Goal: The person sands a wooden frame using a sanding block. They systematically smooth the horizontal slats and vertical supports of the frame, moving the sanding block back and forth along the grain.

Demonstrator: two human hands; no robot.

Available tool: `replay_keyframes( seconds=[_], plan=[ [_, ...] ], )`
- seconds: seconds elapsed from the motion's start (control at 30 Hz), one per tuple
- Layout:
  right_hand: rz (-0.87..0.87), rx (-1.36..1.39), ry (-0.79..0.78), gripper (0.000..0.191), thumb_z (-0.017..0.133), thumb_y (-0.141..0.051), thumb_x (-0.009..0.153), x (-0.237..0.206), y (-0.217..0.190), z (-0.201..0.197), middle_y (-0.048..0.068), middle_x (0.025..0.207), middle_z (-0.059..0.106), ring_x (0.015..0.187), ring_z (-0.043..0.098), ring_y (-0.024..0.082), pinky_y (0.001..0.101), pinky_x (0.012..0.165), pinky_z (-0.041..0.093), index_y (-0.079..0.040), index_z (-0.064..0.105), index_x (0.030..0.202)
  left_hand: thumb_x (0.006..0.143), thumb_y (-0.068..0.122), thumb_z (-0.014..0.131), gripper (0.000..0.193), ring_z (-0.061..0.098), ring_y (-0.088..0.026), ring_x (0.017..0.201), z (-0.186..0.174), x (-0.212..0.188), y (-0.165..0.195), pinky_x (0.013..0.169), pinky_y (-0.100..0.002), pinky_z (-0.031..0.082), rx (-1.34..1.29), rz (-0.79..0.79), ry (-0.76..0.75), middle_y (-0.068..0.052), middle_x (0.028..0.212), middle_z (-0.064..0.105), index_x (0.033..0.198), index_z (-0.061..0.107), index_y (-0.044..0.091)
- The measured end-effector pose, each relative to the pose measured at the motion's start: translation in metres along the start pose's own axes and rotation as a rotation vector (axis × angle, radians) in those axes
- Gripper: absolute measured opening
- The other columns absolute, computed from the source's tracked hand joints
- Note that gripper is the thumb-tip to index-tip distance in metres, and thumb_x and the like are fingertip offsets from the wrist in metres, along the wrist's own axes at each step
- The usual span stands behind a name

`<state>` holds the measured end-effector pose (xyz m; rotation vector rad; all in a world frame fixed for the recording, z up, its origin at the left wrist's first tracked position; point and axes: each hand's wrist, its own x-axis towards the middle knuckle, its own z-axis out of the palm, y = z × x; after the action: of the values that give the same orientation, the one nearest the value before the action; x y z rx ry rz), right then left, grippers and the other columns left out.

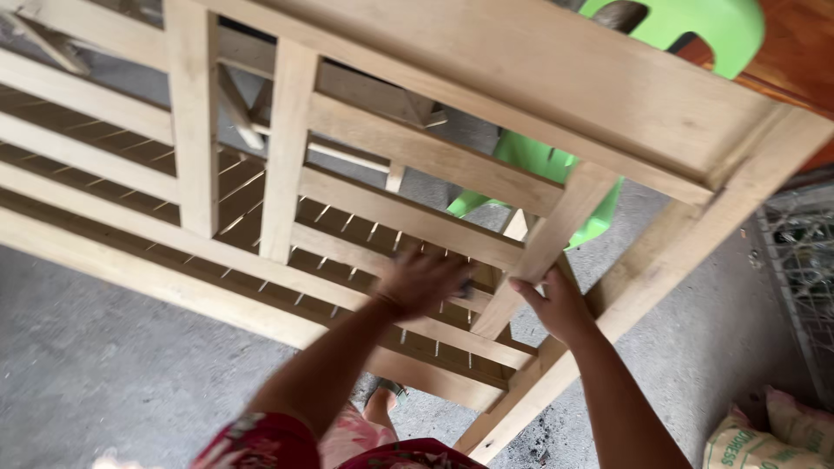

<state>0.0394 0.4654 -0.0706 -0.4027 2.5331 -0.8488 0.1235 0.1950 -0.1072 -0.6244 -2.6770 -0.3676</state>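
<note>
Bare forearms; red floral garment (261,443) with pink patches; sandal (383,395) on one foot.

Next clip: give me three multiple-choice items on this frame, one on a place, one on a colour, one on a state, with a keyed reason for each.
1. Where is the plastic chair?
A. behind the wooden frame
B. on top of the frame
C. in the person's lap

2. What colour is the chair?
A. red
B. green
C. white

3. What is the right hand doing?
A. hanging free
B. holding a sack
C. resting against a slanted wooden slat

Answers:
1 A, it shows through gaps between the bars.
2 B, its seat and back are bright green.
3 C, the fingers lie on the slat, while the left hand presses on the frame.
</note>
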Motion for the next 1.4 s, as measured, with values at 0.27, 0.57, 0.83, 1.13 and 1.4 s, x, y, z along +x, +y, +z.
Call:
replay_keyframes(
  seconds=[0.27,0.57,0.83,1.13,1.4],
  plan=[
    [-0.148,0.219,-0.008,0.037,0.070,-0.026,0.094,0.007,0.009,0.011,0.013,0.113,0.068,0.105,0.068,0.019,0.0352,0.091,0.056,0.001,0.058,0.117,0.091,0.045,0.061,0.072,0.042,-0.026,0.139,-0.054,-0.101,-0.136,0.117,-0.050,0.034,0.181,0.001,-0.157,-0.001,0.160,0.038,0.156,0.034,0.033],
    [0.042,0.228,-0.065,0.046,0.066,-0.025,0.095,0.008,0.002,0.014,0.012,0.120,0.068,0.117,0.067,0.020,0.0370,0.101,0.055,-0.002,0.048,0.131,0.101,0.028,0.062,0.075,0.025,-0.016,0.155,-0.034,-0.071,-0.113,0.128,-0.043,0.005,0.187,0.336,-0.100,0.009,0.172,0.021,0.163,0.023,0.044],
    [0.000,0.224,-0.052,0.049,0.066,-0.028,0.095,0.007,0.005,0.018,0.015,0.122,0.067,0.116,0.067,0.022,0.0380,0.101,0.056,-0.002,0.048,0.132,0.092,0.019,0.066,0.095,0.017,-0.019,0.152,-0.040,-0.081,-0.133,0.117,-0.044,0.018,0.320,0.371,-0.397,0.008,0.173,0.013,0.164,0.010,0.047],
    [-0.002,0.245,-0.053,0.050,0.066,-0.027,0.095,0.009,0.007,0.018,0.015,0.120,0.070,0.116,0.068,0.023,0.0385,0.101,0.055,-0.003,0.047,0.133,0.089,0.013,0.067,0.096,0.015,-0.013,0.159,-0.041,-0.075,-0.127,0.131,-0.041,0.021,0.127,0.410,-0.329,0.013,0.174,0.015,0.162,0.016,0.047],
    [0.057,0.245,-0.042,0.049,0.066,-0.027,0.095,0.007,0.007,0.018,0.013,0.121,0.070,0.116,0.069,0.023,0.0387,0.101,0.055,-0.003,0.048,0.134,0.099,0.010,0.054,0.081,0.029,-0.020,0.149,-0.022,-0.066,-0.097,0.116,-0.042,0.037,-0.021,0.163,-0.615,0.014,0.172,0.017,0.158,0.021,0.054]
  ],
)
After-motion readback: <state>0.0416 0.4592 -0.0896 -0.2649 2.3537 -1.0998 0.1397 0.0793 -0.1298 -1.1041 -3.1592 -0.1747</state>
